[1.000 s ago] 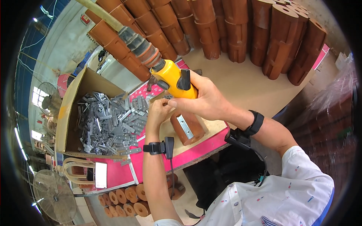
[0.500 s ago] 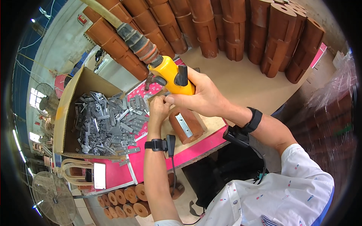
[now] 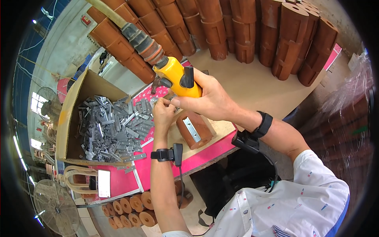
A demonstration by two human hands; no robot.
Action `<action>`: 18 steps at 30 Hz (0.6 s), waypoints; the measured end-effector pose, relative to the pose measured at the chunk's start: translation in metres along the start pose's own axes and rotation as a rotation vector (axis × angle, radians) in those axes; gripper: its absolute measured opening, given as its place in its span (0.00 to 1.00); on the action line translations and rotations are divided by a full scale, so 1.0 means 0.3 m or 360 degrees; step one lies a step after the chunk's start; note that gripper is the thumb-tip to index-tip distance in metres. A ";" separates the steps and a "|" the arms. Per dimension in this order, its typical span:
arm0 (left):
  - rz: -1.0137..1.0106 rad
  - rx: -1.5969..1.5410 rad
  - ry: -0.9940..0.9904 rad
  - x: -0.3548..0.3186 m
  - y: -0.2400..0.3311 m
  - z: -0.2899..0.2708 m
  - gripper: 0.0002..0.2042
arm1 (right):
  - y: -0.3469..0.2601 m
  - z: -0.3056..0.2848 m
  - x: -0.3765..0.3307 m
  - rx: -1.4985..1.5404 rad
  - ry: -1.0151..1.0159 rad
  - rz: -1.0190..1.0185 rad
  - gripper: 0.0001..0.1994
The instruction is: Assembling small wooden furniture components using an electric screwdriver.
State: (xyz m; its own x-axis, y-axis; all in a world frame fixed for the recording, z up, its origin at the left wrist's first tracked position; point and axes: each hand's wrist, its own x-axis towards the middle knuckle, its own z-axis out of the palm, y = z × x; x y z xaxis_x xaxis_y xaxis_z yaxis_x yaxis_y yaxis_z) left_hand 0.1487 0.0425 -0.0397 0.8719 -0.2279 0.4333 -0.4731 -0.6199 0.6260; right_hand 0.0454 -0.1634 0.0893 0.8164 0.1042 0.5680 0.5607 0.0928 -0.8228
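Observation:
My right hand (image 3: 211,94) is wrapped round a yellow power tool (image 3: 179,77) with black switches, held above the bench. Its tail runs into a ribbed black and orange sleeve and a pale hose at the upper left. Just below the tool, my left hand (image 3: 164,112) has its fingertips pinched together near small metal bits; whatever they hold is too small to make out. Beside my left wrist a short reddish-brown cylinder (image 3: 204,132) lies on a wooden board (image 3: 223,129). A shiny metal strip (image 3: 192,129) with holes sits lengthwise along its top.
To the left, a cardboard box (image 3: 65,130) spills many grey metal strips (image 3: 106,130) onto the pink bench top (image 3: 122,185). Tall stacks of brown cylinders (image 3: 241,31) line the back. A phone (image 3: 104,183) stands at the front left; more cylinders (image 3: 136,204) lie below.
My right hand and the yellow tool have shifted slightly left and up. My left hand has moved a little left, its fingers still pinched. The cylinder with its strip stays nearly in place.

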 end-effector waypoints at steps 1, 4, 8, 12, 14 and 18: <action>0.0069 -0.0047 0.0016 -0.008 0.000 -0.002 0.07 | 0.004 0.001 0.001 0.0009 -0.0018 0.0008 0.19; -0.0379 -0.0691 0.0008 -0.022 0.134 -0.036 0.05 | 0.015 -0.018 0.008 0.0038 -0.0007 0.0029 0.20; -0.0475 -0.0585 0.0076 -0.110 0.223 -0.126 0.06 | 0.021 0.011 0.040 0.0094 0.0053 -0.0061 0.23; -0.0428 -0.0898 0.0116 -0.226 0.284 -0.118 0.08 | 0.035 0.040 0.074 0.0023 0.0069 -0.0122 0.24; -0.0449 -0.0965 0.0161 -0.269 0.331 -0.098 0.10 | 0.032 0.072 0.086 0.0182 0.0060 -0.0104 0.25; -0.0404 -0.0995 0.0218 -0.297 0.364 -0.061 0.14 | 0.013 0.116 0.095 0.0270 0.0042 -0.0095 0.25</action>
State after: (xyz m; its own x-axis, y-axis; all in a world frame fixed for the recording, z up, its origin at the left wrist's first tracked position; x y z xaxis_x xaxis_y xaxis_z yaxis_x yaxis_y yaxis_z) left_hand 0.0171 0.0088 0.0018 0.9611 -0.0101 0.2760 -0.2758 -0.0828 0.9576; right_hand 0.0659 -0.1256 0.1028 0.7869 0.0675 0.6134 0.5788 0.2642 -0.7715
